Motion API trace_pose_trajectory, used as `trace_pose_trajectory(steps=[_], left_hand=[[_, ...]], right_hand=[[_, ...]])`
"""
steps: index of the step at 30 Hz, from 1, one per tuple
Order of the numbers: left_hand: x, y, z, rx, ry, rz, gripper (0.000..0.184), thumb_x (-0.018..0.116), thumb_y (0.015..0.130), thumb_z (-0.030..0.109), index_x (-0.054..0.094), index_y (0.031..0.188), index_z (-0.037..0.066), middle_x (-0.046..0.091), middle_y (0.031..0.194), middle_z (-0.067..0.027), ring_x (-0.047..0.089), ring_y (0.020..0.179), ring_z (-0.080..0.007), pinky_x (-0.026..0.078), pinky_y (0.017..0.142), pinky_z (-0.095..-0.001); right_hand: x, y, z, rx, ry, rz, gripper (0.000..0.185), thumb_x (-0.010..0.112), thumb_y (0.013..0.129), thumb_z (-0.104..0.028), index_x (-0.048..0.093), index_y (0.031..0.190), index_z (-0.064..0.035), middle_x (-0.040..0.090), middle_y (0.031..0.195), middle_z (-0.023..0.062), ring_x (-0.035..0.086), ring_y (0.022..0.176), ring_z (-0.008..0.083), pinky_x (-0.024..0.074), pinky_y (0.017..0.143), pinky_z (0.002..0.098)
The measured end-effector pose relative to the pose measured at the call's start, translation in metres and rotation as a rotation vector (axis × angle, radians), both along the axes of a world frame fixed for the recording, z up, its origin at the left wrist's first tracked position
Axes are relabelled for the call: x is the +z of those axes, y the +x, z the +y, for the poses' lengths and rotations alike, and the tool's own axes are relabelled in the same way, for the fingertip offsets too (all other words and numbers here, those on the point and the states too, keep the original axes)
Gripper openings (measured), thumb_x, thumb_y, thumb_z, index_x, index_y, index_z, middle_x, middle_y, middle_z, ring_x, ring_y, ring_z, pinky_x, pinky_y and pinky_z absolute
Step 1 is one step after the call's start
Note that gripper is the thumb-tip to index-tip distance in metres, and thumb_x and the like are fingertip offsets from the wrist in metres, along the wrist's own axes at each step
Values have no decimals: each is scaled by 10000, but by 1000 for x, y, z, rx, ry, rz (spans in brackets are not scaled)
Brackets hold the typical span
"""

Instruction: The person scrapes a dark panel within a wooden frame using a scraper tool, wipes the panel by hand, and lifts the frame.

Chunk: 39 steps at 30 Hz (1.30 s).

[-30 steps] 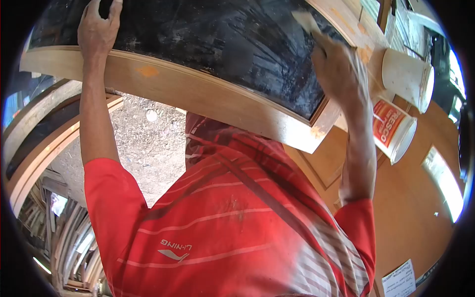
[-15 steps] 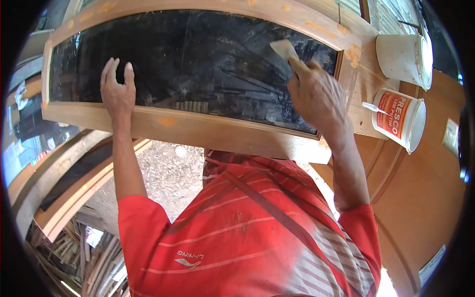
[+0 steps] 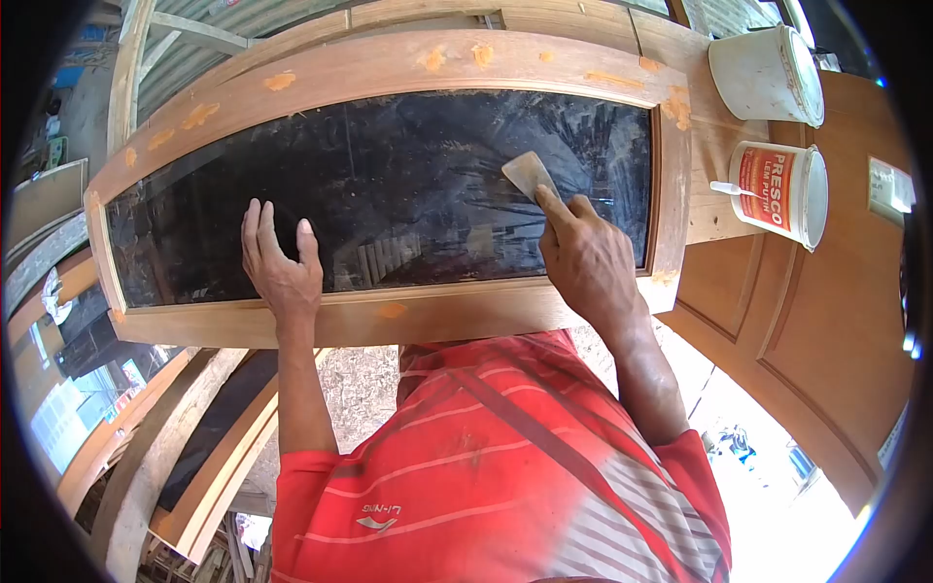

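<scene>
A wooden frame (image 3: 369, 321) with a dark glossy panel (image 3: 408, 175) lies in front of me, orange filler patches dotting its wood. My right hand (image 3: 595, 257) grips a putty knife (image 3: 530, 177), its flat blade over the right half of the panel. The handle is mostly covered by my fingers. My left hand (image 3: 284, 264) is open near the frame's lower left edge, fingers spread over the panel and holding nothing. Whether the palm presses on the wood cannot be made out.
To the right, on the wooden surface, stand a white bucket (image 3: 763, 78) and a glue tub (image 3: 807, 199) with a red label and a white nozzle in front of it. A brown panelled door (image 3: 826, 321) is at far right. More timber frames (image 3: 209, 466) lean at lower left.
The head view has tilted up, so the frame sits lower. My right hand has drawn the putty knife nearer to me and slightly left. My left hand has shifted right along the frame.
</scene>
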State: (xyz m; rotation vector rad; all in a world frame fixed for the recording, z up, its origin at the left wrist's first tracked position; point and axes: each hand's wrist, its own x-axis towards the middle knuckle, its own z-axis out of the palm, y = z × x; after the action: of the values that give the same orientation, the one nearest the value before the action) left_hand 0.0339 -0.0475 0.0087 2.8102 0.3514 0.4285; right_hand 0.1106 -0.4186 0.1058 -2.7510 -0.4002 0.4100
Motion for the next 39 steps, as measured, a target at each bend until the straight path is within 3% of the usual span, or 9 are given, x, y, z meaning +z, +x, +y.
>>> trace_pose_trajectory(steps=[5, 11, 18, 32, 35, 36, 39], left_hand=[[5, 2, 3, -55, -12, 23, 602, 737, 1029, 282, 569, 1547, 25, 523, 1644, -186, 467, 1531, -416, 367, 1254, -553], [8, 2, 4, -132, -26, 76, 690, 744, 1011, 325, 522, 1592, 28, 432, 1701, -205, 399, 1566, -447, 314, 1277, -598], [10, 4, 5, -204, 16, 223, 803, 634, 1074, 448, 338, 1716, 66, 252, 1778, -247, 234, 1641, -475, 200, 1306, -663], [10, 6, 9, -268, -32, 221, 868, 648, 1049, 506, 325, 1727, 70, 230, 1783, -273, 221, 1637, -509, 193, 1301, -680], [11, 8, 14, -283, -40, 225, 874, 655, 1045, 509, 325, 1729, 75, 226, 1786, -273, 217, 1640, -510, 191, 1301, -682], [11, 8, 14, -282, -43, 229, 877, 657, 1043, 509, 325, 1729, 75, 225, 1787, -272, 217, 1640, -510, 190, 1301, -683], [10, 8, 13, -272, -51, 232, 883, 666, 1037, 514, 329, 1729, 81, 223, 1790, -271, 215, 1642, -511, 192, 1300, -685]], right_hand=[[2, 9, 32, -42, -88, 5, 404, 671, 969, -96, 696, 1361, 0, 719, 1022, 218, 773, 811, 404, 628, 695, 506], [-3, 27, 54, -26, -130, -65, 319, 609, 1000, -92, 702, 1284, 22, 728, 964, 262, 772, 787, 430, 633, 685, 513], [5, 25, 69, -32, -197, -16, 313, 609, 993, -87, 664, 1278, 30, 724, 969, 294, 759, 794, 472, 622, 712, 557], [11, 57, 83, -55, -287, 8, 224, 564, 996, -49, 714, 1151, 11, 737, 908, 293, 769, 850, 449, 607, 767, 561], [25, 52, 88, -70, -309, 163, 221, 570, 1000, -62, 731, 1132, 13, 739, 877, 281, 767, 865, 447, 606, 784, 557], [18, 42, 84, -31, -270, 12, 239, 571, 999, -69, 735, 1150, 17, 739, 862, 284, 761, 850, 460, 607, 785, 557], [1, 64, 79, -123, -292, 2, 331, 577, 1008, -78, 768, 1266, 2, 742, 869, 290, 763, 824, 442, 583, 803, 548]])
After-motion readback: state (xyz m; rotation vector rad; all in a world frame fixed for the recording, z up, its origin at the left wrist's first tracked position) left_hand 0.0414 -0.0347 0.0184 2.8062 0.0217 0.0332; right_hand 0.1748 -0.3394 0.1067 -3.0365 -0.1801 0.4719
